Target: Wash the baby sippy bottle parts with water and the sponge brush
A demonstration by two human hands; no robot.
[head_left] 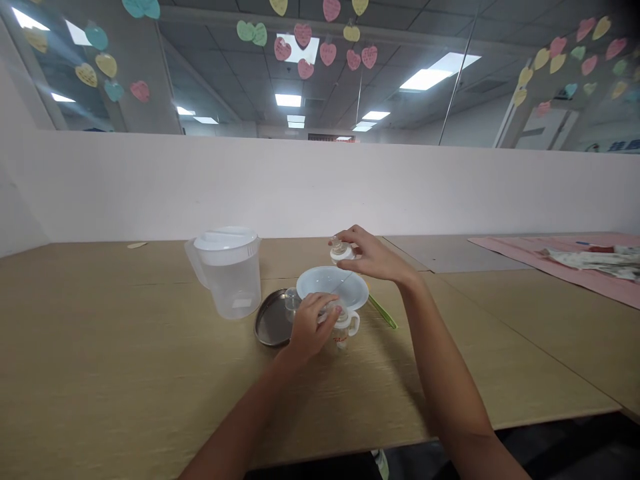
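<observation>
- Two bare hands work just above a light wooden table (100, 347), the left hand (313, 327) low and close to the near side of the objects, the right hand (375, 257) raised higher and further forward
- Left fingers (320, 308) curl closed over the white top of a small clear plastic baby bottle with a looped white handle (345, 330), which stands upright, its long axis rising into that grip, its top hidden by the fingers
- Right fingers (350, 235) pinch closed around a short ribbed clear-and-white bottle fitting (343, 252), held in the air up and beyond the baby bottle, its long axis roughly upright; the right hand is clearly the nearer to it
- Between fitting and baby bottle sits a wide, shallow pale blue plastic bowl (333, 287), tilted, lying in the way; what bears it cannot be told
- Just left of the bowl, a small clear glass cup (293, 300) appears to stand on a round dark metal tray (273, 320), with a clear plastic jug with a white lid (230, 277) further left
- Right of the baby bottle lies a slim green plastic spatula (383, 312)
- Well off to the right, a pink mat (550, 263) carries crumpled printed packets (595, 261)
</observation>
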